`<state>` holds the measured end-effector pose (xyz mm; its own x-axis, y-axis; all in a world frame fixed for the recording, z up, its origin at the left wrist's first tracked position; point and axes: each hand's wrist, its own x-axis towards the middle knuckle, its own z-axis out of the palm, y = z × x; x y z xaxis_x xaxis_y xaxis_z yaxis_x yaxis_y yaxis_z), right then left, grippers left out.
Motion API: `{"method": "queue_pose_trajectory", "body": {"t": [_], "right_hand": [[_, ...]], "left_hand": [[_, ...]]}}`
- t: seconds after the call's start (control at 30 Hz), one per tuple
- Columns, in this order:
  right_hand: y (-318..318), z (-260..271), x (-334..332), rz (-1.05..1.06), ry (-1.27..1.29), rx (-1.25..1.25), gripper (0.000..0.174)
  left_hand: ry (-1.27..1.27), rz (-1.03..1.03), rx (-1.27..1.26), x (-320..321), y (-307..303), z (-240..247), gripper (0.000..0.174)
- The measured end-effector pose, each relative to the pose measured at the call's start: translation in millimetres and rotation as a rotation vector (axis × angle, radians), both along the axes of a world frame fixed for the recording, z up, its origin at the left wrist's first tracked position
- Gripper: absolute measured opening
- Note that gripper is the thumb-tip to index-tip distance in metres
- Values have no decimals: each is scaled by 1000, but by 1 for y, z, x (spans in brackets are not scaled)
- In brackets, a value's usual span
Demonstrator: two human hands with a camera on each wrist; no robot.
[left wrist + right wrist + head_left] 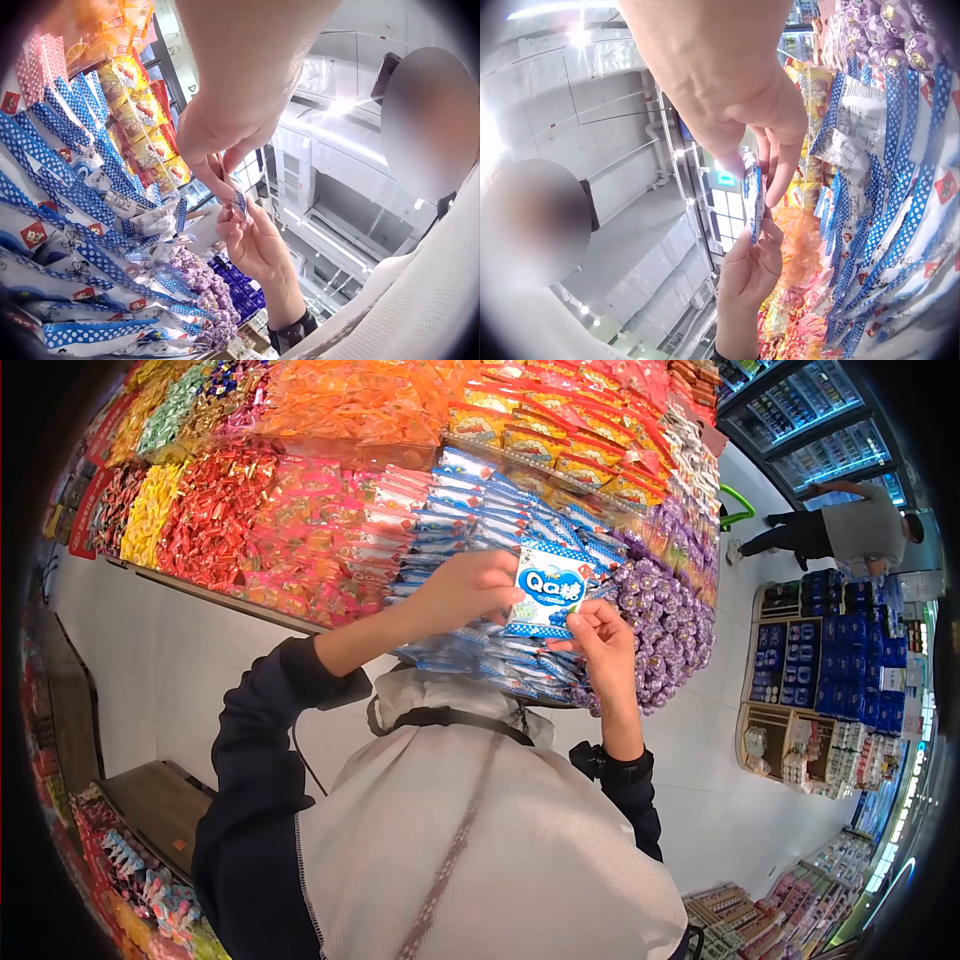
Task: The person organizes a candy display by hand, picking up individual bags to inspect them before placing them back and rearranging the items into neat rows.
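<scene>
A small blue-and-white candy packet (549, 590) marked "QQ" faces up in the head view, above a bin of similar blue-dotted packets (468, 495). My left hand (465, 592) pinches its left edge, and my right hand (605, 650) pinches the lower right corner between thumb and fingers. In the left wrist view the packet (241, 204) appears edge-on between my left hand (232, 97) and my right hand (259, 251). The right wrist view shows the packet (754, 196) thin between my right hand (731, 90) and left hand (750, 274).
Purple-wrapped candies (655, 625) lie right of the blue packets, red and pink ones (225, 510) left, yellow bags (560, 445) behind. A person (865, 530) stands near lit coolers (830, 455) at the upper right. Shelves with blue goods (850, 670) stand at the right.
</scene>
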<state>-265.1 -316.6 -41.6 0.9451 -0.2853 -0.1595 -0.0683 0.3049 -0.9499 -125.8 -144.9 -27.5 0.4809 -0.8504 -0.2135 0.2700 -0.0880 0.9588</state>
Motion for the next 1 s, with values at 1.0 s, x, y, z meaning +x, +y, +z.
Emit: {"method": "queue_pose_trajectory", "body": {"t": [1.0], "right_hand": [[-3, -2, -2, -76, 9, -66, 13]], "left_hand": [[36, -7, -11, 2, -6, -11, 30]]}}
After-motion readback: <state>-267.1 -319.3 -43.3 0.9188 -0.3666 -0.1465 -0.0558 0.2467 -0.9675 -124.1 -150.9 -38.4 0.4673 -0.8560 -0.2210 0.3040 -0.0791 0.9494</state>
